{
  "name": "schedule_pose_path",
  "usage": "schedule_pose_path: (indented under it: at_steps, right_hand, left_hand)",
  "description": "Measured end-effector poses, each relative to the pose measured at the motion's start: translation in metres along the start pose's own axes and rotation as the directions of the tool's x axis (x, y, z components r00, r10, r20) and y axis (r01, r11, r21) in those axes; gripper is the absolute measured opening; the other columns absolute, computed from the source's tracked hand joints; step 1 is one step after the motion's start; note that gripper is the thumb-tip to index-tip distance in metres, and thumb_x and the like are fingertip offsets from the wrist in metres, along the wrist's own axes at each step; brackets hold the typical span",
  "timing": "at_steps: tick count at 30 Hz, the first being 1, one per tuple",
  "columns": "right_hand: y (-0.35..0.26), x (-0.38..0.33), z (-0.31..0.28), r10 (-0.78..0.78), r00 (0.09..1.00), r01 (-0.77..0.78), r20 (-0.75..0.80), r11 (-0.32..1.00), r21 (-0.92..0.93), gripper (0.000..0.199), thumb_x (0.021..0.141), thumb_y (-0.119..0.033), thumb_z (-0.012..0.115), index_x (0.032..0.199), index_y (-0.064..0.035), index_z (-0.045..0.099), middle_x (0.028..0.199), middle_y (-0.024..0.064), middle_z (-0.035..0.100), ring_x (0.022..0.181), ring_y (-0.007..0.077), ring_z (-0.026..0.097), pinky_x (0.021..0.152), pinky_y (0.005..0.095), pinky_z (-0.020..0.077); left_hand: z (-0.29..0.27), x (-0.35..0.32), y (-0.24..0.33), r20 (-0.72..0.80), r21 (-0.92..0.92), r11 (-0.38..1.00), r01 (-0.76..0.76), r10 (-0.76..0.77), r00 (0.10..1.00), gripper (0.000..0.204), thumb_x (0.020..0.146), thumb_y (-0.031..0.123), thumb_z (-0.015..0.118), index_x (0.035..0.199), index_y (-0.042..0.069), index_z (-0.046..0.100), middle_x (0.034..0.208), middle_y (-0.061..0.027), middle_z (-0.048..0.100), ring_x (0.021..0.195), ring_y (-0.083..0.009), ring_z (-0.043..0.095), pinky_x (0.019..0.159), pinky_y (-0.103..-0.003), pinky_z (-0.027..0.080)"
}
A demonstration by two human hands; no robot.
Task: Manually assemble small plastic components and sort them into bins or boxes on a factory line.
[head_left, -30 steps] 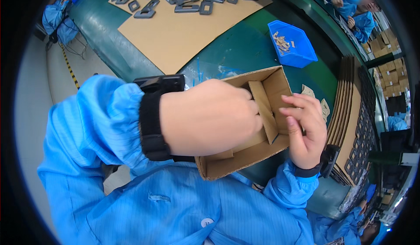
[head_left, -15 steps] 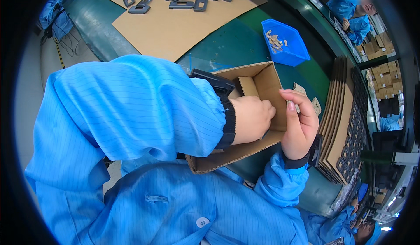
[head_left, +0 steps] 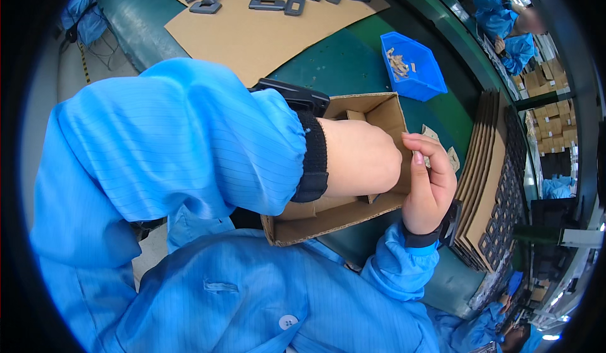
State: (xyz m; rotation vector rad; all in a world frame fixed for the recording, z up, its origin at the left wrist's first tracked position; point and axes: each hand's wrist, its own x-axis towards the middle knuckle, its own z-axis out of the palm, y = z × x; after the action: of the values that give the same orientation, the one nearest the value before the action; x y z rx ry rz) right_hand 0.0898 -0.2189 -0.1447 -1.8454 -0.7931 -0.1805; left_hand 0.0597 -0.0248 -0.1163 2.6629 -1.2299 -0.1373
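Observation:
An open cardboard box (head_left: 309,233) with cardboard dividers inside stands on the green table in front of me. My left hand (head_left: 372,157) reaches down into it, back of the hand upward; its fingers are hidden beneath it. At the box's right wall, my right hand (head_left: 430,179) has thumb and fingers closed over the rim. Beyond the right fingers lie small crumpled tan pieces (head_left: 453,157). A black device (head_left: 293,94) is strapped near my left wrist.
Several dark grey frame-shaped parts (head_left: 294,5) lie on a flat cardboard sheet (head_left: 233,44) at the far side. A blue bin (head_left: 426,69) holds small tan pieces. To the right stand upright cardboard sheets (head_left: 483,164) beside a dark grid. Co-workers in blue sit around.
My left hand has gone deeper into the box, so its fingers no longer show. The right hand keeps its hold on the rim. The view has shifted slightly.

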Motion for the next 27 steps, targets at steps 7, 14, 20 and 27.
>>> schedule_pose_path:
  at_steps: [7,14,20,27]
  right_hand:
    - [0.000,-0.002,0.001,0.059,0.998,-0.057,-0.024,0.997,0.049,0.017,0.095,0.000,0.052,0.103,0.0028,0.068,0.109,0.0137,0.068,0.104,0.0215,0.062,0.096,0.0321,0.0450]
    - [-0.002,-0.001,0.001,0.040,0.999,-0.040,0.011,0.998,0.044,0.019,0.095,0.002,0.050,0.103,0.0046,0.067,0.111,0.0165,0.067,0.107,0.0217,0.061,0.099,0.0327,0.0436]
    - [0.003,-0.002,0.001,0.053,0.998,-0.055,0.028,0.996,0.067,0.017,0.096,0.000,0.051,0.102,0.0046,0.066,0.112,0.0168,0.066,0.106,0.0218,0.060,0.099,0.0332,0.0430]
    - [0.003,-0.001,0.000,0.071,0.996,-0.074,0.044,0.995,0.062,0.017,0.097,-0.001,0.051,0.101,0.0048,0.065,0.112,0.0167,0.066,0.107,0.0222,0.060,0.099,0.0340,0.0420]
  left_hand:
    - [-0.005,-0.032,0.005,0.021,-0.103,0.995,0.020,-0.018,1.000,0.010,0.078,0.007,0.061,0.077,0.000,0.069,0.085,-0.0149,0.066,0.077,-0.0312,0.069,0.063,-0.040,0.057]
    - [0.017,-0.020,0.000,-0.297,-0.155,0.987,-0.028,-0.020,0.955,0.013,0.075,0.009,0.062,0.071,-0.002,0.068,0.074,-0.0174,0.067,0.072,-0.0331,0.069,0.065,-0.040,0.057]
    - [0.028,-0.017,-0.002,-0.469,-0.122,0.990,-0.066,0.001,0.883,0.011,0.072,0.009,0.063,0.069,0.000,0.068,0.070,-0.0163,0.067,0.070,-0.0327,0.068,0.063,-0.041,0.055]
    - [0.005,-0.016,0.004,-0.275,-0.099,0.995,-0.010,-0.017,0.961,0.011,0.072,0.010,0.064,0.066,0.003,0.070,0.068,-0.0147,0.068,0.069,-0.0314,0.070,0.063,-0.040,0.056]
